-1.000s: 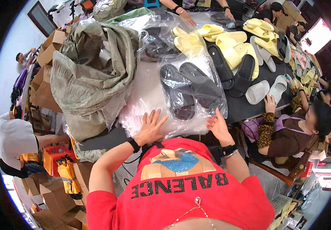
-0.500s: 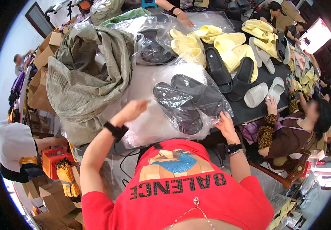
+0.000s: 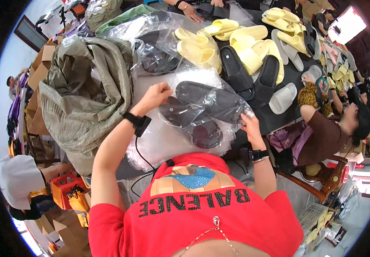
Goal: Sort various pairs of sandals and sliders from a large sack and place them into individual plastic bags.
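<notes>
Two black slippers lie in a clear plastic bag in front of me, one partly over the other. My right hand grips the bag's right end, fingers against the upper slipper's end. Close to the bag's upper left edge is my left hand, fingers curled; whether film is pinched in them is hidden. Beneath the bag is a pile of clear plastic film. Beyond it, unbagged black slippers lie beside several yellow slippers.
A large grey-green woven sack stands open at the left. Another bag with black slippers lies behind. One pale slipper rests on the dark table. A co-worker sits at the right; another person's hand reaches over the far edge.
My left hand has moved up and its fingers have curled in. The bagged slippers have shifted, the upper one turning flatter across the lower. The seated co-worker has taken a pale slipper off the table.
</notes>
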`<state>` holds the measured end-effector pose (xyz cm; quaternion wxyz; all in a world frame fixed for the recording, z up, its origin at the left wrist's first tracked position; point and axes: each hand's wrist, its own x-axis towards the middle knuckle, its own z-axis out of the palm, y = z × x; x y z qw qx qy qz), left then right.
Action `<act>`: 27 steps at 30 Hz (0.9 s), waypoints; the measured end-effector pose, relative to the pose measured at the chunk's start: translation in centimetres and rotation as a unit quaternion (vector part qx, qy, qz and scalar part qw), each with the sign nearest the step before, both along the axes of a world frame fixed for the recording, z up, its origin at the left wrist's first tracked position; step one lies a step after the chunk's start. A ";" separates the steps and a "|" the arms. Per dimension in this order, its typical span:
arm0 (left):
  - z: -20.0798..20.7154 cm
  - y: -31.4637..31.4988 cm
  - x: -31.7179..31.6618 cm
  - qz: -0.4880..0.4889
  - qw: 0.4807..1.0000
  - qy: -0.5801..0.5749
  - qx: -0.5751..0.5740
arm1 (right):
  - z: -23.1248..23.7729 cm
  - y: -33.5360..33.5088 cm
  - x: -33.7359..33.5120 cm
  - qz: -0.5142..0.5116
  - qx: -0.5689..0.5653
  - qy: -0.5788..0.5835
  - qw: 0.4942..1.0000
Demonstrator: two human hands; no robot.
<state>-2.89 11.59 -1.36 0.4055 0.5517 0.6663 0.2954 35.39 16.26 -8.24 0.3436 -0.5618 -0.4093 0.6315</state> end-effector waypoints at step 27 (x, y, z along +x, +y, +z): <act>0.7 -5.4 4.3 -0.406 0.913 0.026 0.003 | -1.9 3.2 -4.1 -0.035 -0.032 0.164 0.985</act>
